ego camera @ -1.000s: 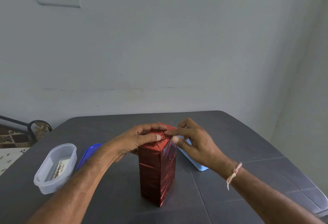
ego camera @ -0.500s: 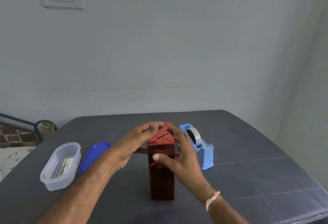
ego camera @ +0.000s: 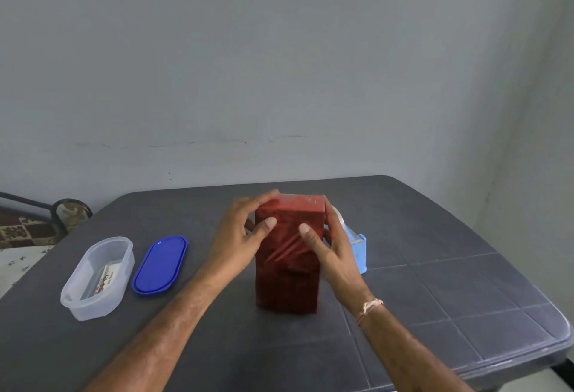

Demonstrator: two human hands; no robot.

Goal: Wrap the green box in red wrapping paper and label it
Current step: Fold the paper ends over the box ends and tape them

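Wrapped box (ego camera: 287, 255) stands upright on the desk (ego camera: 435, 283) between both hands | left hand (ego camera: 240, 236) and right hand (ego camera: 334, 245) clasp its sides, equally near | tape dispenser (ego camera: 357, 247) just beyond right hand; label likely next

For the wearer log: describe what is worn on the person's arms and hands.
Both forearms are bare, with no sleeves in view. The right wrist carries a thin thread bracelet, pale pink and knotted with loose ends. The left hand and right hand show no gloves, rings or watch.
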